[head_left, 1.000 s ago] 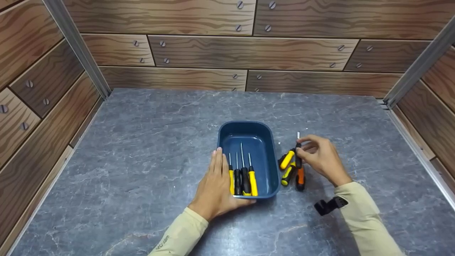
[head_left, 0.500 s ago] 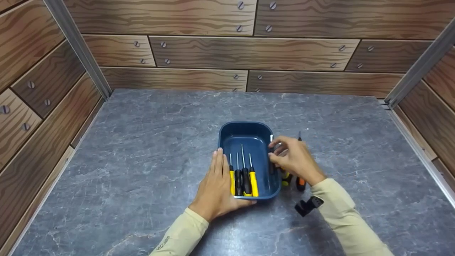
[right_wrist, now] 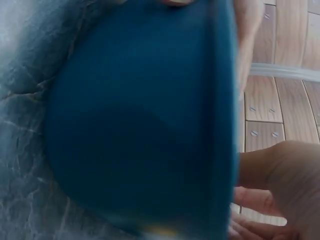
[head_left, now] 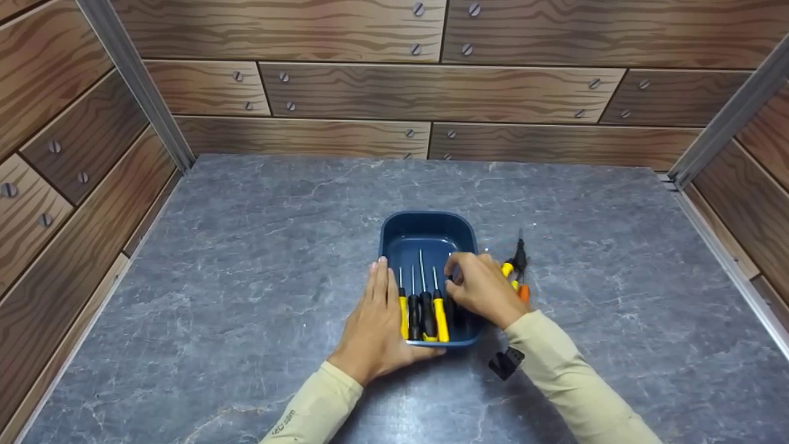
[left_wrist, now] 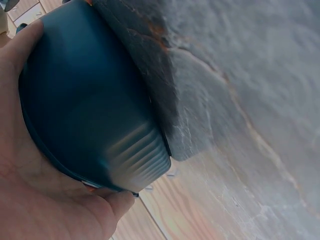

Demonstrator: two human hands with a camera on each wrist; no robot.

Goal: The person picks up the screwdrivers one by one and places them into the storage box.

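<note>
A dark blue plastic bin (head_left: 428,225) stands on the table, its outer wall (left_wrist: 85,95) filling much of the left wrist view. My left hand (head_left: 370,324) rests against its near left corner, fingers straight along the left side and thumb along the near wall. Inside, several screwdrivers lie side by side, with yellow handles (head_left: 441,320) and black handles (head_left: 414,317), shafts pointing away. My right hand (head_left: 484,287) reaches over the right rim and pinches a black-handled screwdriver (head_left: 451,313) inside the bin, right of the others. My fingers hide much of it.
Right of the bin lie several more screwdrivers, among them a black one (head_left: 521,253) and an orange handle (head_left: 524,292), partly hidden behind my right hand. Wood-patterned panels (head_left: 370,92) with metal corner posts (head_left: 715,102) close in the grey marbled table (head_left: 277,216).
My right hand has carried the black-handled screwdriver left from the loose pile, over the right rim and into the bin. My left hand has stayed against the bin.
</note>
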